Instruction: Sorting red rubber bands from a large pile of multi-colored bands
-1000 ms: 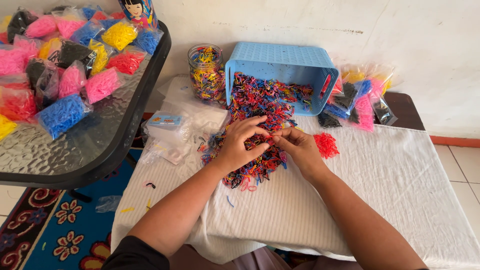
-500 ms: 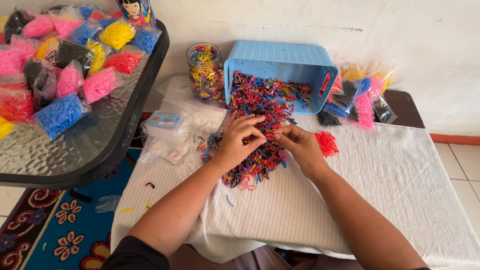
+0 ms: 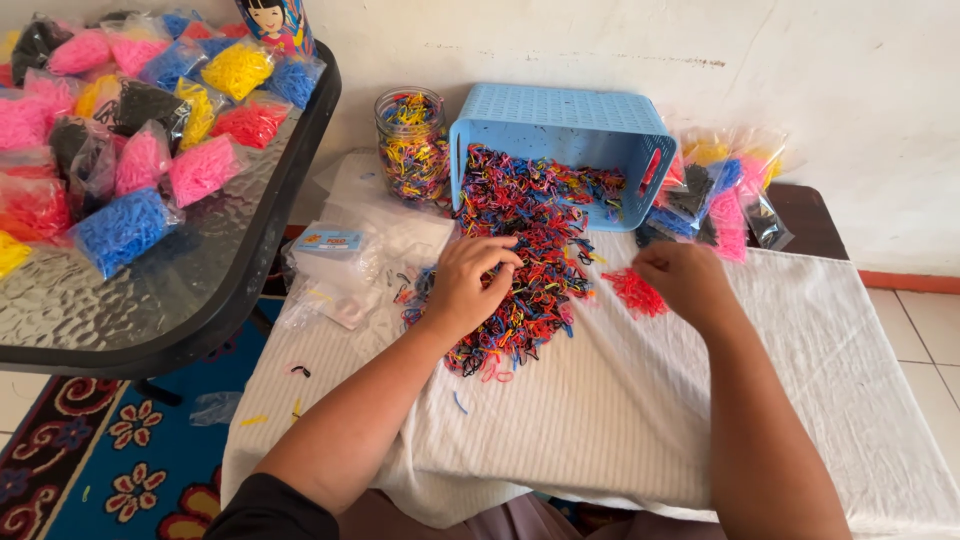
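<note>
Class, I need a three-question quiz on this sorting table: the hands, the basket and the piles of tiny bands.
1. True or false: the blue basket stands upright.
2. Which hand rests on the mixed band pile?
3. The small pile beside the right hand is: A yellow, B red, C black.

Key: 1 false, it lies tipped on its side; 2 the left hand; 3 B, the red pile.

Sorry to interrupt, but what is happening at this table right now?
A person is picking through a mixed pile of small rubber bands spilled from a tipped blue basket onto a white cloth. The left hand rests on the pile; the right hand is beside a small red heap.
</note>
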